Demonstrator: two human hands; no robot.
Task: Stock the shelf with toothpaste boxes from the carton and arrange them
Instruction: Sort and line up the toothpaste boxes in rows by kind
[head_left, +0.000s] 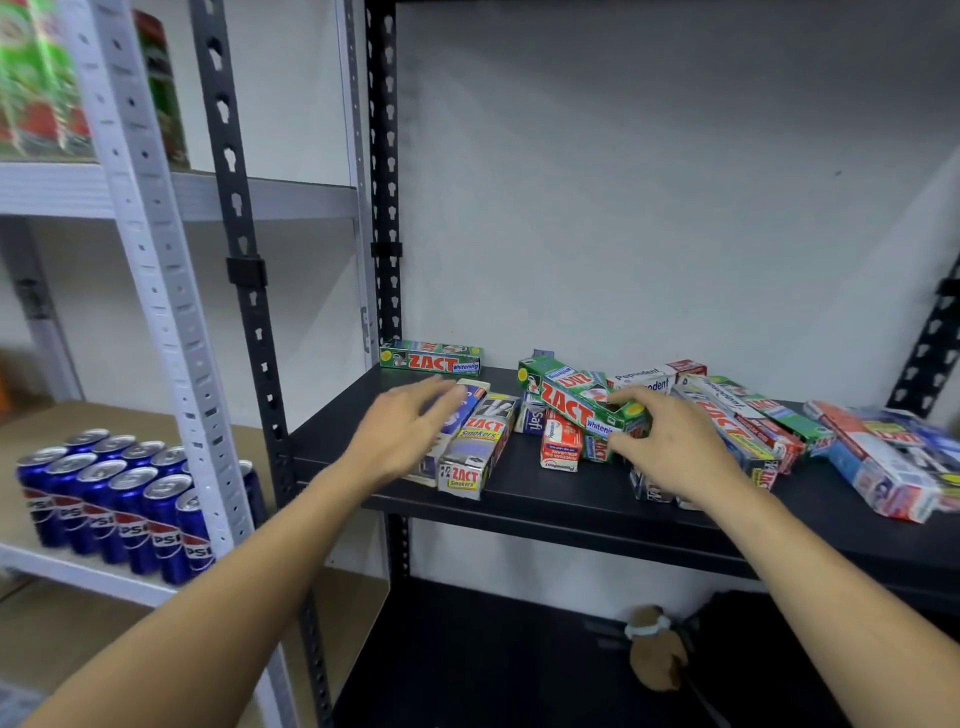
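Your left grip (400, 431) is spread over boxes (467, 457); right grip (670, 441) pinches green box (569, 402). Black shelf (545, 493), white wall (623, 182) behind.

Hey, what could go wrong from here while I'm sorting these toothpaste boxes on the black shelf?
1. The green ZACT Whitening box that the right hand grips lies tilted across a loose pile; pulling it may topple the boxes beneath.
2. The ZACT Smokers box beside the left hand ends near the front edge of the black shelf; a careless sweep might knock it off.
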